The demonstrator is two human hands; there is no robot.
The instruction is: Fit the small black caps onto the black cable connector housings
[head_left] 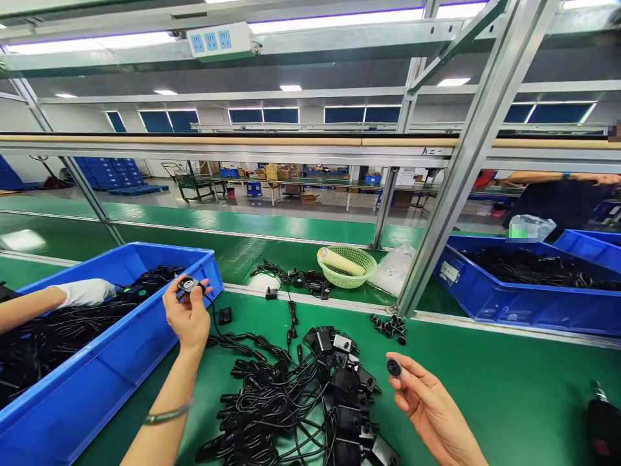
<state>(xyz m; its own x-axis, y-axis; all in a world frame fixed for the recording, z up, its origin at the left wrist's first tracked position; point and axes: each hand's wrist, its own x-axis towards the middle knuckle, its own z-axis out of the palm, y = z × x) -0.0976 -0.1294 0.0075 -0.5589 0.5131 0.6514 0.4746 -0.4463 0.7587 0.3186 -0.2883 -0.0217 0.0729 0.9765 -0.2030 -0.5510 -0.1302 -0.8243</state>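
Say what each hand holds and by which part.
The left hand holds a black corded device by its body. The right hand pinches a small round black part by its rim.

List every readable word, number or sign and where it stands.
"A", then short strokes: handwritten on silver metal crossbeam.
Too small: white label on nearer right-hand blue plastic bin.
Blurred: green patch on clear plastic bag.
Too small: markings on round black part in left hand.

green benches and bins show a factory.
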